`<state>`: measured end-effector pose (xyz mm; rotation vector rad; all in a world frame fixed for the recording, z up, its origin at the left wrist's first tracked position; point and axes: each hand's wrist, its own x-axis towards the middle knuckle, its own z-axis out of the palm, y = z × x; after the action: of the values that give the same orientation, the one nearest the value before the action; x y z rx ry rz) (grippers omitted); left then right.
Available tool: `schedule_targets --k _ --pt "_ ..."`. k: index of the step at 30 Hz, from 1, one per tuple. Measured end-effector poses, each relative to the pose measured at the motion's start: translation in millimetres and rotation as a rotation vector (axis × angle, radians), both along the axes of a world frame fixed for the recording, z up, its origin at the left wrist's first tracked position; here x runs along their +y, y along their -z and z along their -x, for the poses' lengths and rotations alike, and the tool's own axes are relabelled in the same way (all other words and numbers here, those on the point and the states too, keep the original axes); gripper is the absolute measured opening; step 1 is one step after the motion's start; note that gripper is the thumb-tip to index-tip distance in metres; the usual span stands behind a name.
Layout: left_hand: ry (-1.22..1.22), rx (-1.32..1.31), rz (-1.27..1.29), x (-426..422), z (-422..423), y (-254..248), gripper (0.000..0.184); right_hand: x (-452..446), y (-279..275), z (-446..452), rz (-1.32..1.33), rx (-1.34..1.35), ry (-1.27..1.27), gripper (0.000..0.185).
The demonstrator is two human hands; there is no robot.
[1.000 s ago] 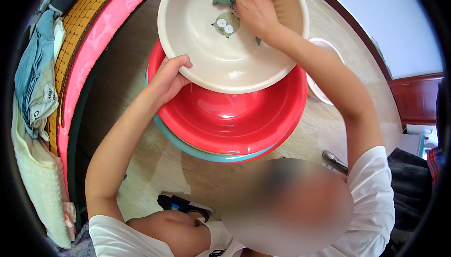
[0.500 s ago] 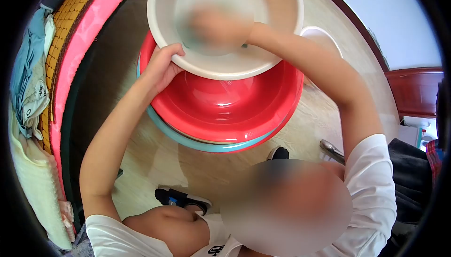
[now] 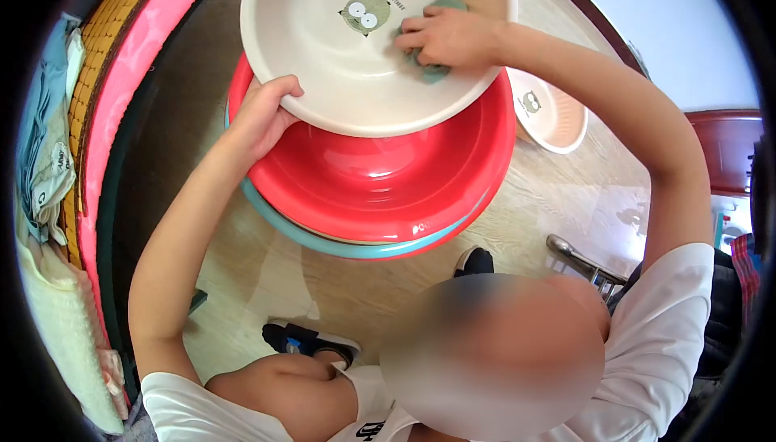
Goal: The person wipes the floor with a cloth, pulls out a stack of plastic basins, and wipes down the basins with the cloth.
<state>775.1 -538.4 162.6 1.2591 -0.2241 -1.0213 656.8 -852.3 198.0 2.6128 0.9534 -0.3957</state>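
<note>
Top ctr of frame, the white basin [image 3: 323, 62] is held tilted, its mouth facing the cam; its upper edge runs out of frame. The rim shows as a wide oval, long axis approx. L–R. The owl print [image 3: 364, 13] on its floor sits askew, ears toward lower L, lettering up & R of it.

L hand [image 3: 267, 114] grips the rim at lower L, thumb over the edge, other fingers mostly hidden underneath. R hand [image 3: 453, 36] is inside the basin, R side, fingers bent around a green cloth [image 3: 437, 76] & pressing it to the basin's surface. Cloth is bunched; long axis approx. top–bottom of frame, leaning a bit R at top; middle hidden by the hand.

Below in frame: red tub [image 3: 453, 171], w/ blue tub [image 3: 323, 241] showing under its lower edge. Can't tell if basin touches red tub. Upper R: small basin [image 3: 558, 114], also w/ owl print.

Floor [image 3: 558, 191] is pale, veined, glossy, w/ reflections at R. L edge: woven mat [image 3: 121, 29], pink band [image 3: 137, 62], clothes [image 3: 50, 118], cream towel [image 3: 65, 337]. Upper R: pale wall [image 3: 663, 38]. Bottom ctr-L: dark shoe [image 3: 311, 341].
</note>
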Motion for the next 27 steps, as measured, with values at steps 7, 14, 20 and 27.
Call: schedule_targets --k 7,14,20,27 --pt "-0.027 0.088 0.065 -5.2 -3.3 8.0 0.061 -12.9 -37.8 -28.1 -0.054 -0.700 0.151 0.029" --pt "0.006 0.148 0.083 -4.5 -5.9 7.8 0.061 39.2 -1.0 -87.5 -0.837 -1.106 0.394 0.048" --pt "-0.038 0.089 0.020 -3.6 -0.6 1.3 0.060 70.6 48.0 -91.4 -0.785 -0.747 0.204 0.064" --pt "-0.041 0.073 -0.015 0.5 -5.9 11.5 0.058 67.7 47.4 -19.8 -0.683 -0.168 0.193 0.047"
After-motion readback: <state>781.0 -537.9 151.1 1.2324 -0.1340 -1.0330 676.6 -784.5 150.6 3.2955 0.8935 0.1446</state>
